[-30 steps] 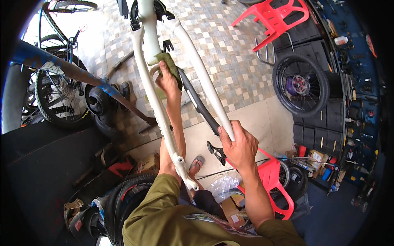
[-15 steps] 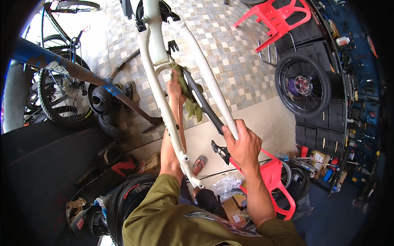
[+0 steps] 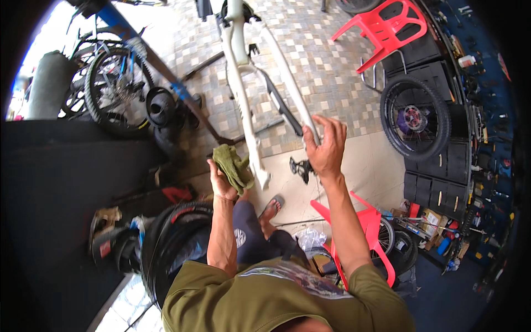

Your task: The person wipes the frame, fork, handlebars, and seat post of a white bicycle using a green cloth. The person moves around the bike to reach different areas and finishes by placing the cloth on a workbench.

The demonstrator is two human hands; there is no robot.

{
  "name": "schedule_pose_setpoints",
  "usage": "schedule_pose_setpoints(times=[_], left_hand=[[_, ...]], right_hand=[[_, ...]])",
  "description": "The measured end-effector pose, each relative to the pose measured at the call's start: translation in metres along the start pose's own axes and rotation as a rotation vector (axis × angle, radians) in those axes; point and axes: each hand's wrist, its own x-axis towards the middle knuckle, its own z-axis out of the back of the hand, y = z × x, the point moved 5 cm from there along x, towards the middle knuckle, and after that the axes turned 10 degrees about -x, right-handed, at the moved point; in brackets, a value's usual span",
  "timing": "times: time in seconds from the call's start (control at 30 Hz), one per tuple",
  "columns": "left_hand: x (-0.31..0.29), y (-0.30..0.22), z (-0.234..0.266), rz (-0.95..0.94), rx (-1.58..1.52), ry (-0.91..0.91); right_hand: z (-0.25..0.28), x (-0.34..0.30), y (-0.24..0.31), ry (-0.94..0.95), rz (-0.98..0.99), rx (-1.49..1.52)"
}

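Observation:
In my left hand (image 3: 219, 181) is a crumpled olive-green rag (image 3: 234, 167), resting on the palm and held by the fingers. That hand is beside the near end of the left stay of a white bicycle frame (image 3: 287, 77), apart from it. My right hand (image 3: 327, 149) grips the near end of the frame's right stay, thumb on one side and fingers on the other. A dark guard (image 3: 283, 108) covers the lower bar by this stay. Just left of my right wrist hangs a black rear derailleur (image 3: 301, 169). The far part of the frame runs out of view at the top.
A blue stand post (image 3: 160, 67) slants down on the left, with parked bicycles (image 3: 118, 88) behind it. Red plastic chairs (image 3: 381, 30) stand far right and near my right forearm. A loose wheel (image 3: 416, 118) leans on black cabinets (image 3: 437, 177). Tires (image 3: 166, 238) lie near left.
My left hand has drawn back with the rag from between the stays to the frame's near left. My right hand stays on the right stay, with its fingers looser. The view has shifted.

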Motion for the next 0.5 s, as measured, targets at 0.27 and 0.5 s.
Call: schedule_pose_setpoints(times=[0.27,0.5], left_hand=[[-0.148,-0.033,-0.084,-0.109,0.136,0.302],[-0.18,-0.085,-0.065,-0.425,0.542,0.253]], right_hand=[[0.085,-0.049,0.127,0.546,0.14,0.886],[0.131,-0.062,0.198,1.007,0.303,1.146]])
